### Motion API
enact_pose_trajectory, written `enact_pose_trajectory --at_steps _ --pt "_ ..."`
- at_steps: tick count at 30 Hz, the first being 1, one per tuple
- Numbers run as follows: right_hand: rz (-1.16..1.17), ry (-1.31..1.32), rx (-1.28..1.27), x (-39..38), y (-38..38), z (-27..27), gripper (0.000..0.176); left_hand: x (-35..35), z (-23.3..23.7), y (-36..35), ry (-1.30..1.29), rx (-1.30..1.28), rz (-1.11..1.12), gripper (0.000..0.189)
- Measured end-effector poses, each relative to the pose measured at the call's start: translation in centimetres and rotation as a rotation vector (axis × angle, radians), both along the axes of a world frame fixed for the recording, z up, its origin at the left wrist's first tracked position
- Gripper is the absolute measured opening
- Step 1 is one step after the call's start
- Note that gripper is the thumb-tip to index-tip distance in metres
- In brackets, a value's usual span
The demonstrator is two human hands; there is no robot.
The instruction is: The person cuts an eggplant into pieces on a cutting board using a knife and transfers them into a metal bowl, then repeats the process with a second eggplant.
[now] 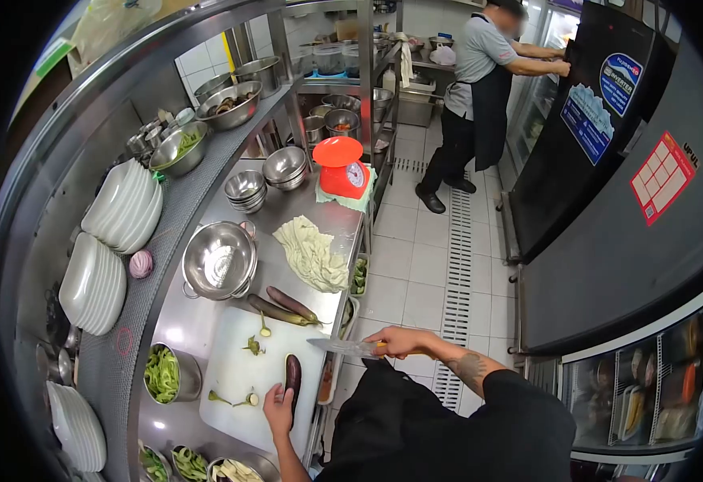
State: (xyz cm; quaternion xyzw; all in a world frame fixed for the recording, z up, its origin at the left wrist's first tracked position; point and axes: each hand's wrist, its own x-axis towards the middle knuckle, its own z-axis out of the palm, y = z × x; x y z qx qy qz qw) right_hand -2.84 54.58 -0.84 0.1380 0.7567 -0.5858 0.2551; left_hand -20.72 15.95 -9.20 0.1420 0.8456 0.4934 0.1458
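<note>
On the white cutting board (231, 345) lies a dark purple eggplant (293, 373), its top end cut off. My left hand (278, 408) holds it against the board near its lower part. My right hand (400, 341) grips the handle of a knife (343, 347), whose blade points left over the board's right edge, apart from the eggplant. Cut eggplant stems (252, 345) are scattered on the board. Two whole eggplants (277, 310) rest at the board's far edge, side by side.
Beyond the board are a steel colander (220, 259), a crumpled cloth (313, 253) and a red scale (342, 167). A steel pot of cut greens (167, 373) stands left. A shelf (175, 209) with stacked dishes runs above. A co-worker (480, 88) reaches toward a fridge.
</note>
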Motion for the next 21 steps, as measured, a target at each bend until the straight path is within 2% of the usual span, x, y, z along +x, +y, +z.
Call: enact_pose_trajectory --at_steps 2,5,6,7,8,10,11,12,13,16,21 --pt "-0.094 0.189 0.068 0.4 -1.2 -1.3 0.051 0.0 -0.5 2.5 0.077 0.074 -0.019 0.044" --pt "-0.17 0.426 0.166 0.4 -3.7 -3.5 0.047 1.3 1.7 4.5 0.29 -0.057 -0.182 0.047" --pt "-0.212 0.338 0.104 0.1 -4.4 -4.1 0.05 1.6 1.6 4.1 0.323 -0.127 -0.174 0.047" --pt "-0.255 0.226 -0.066 -0.2 -5.1 -2.6 0.05 2.2 2.7 4.0 0.412 -0.184 -0.17 0.047" --pt "-0.213 0.242 -0.07 -0.6 -5.3 -2.4 0.05 2.6 2.8 3.1 0.486 -0.226 -0.164 0.046" --pt "-0.053 0.434 0.205 -1.5 -5.8 -1.4 0.052 3.3 3.6 0.9 0.538 -0.363 -0.134 0.047" --pt "-0.004 0.418 0.165 -1.7 -6.6 -0.1 0.052 3.6 4.5 0.3 0.476 -0.37 -0.095 0.048" --pt "0.03 0.322 0.27 -2.1 -7.0 1.4 0.052 3.6 4.2 -0.7 0.459 -0.395 -0.06 0.048" --pt "0.057 0.23 0.39 -2.3 -7.5 2.0 0.051 3.7 3.6 -1.4 0.483 -0.36 -0.051 0.048" --pt "0.045 0.315 0.332 -2.6 -8.1 0.9 0.051 4.0 4.6 -0.3 0.536 -0.291 -0.026 0.046" --pt "0.12 0.27 0.378 -4.8 -8.2 1.6 0.052 2.9 3.8 2.1 0.591 -0.183 0.035 0.036"
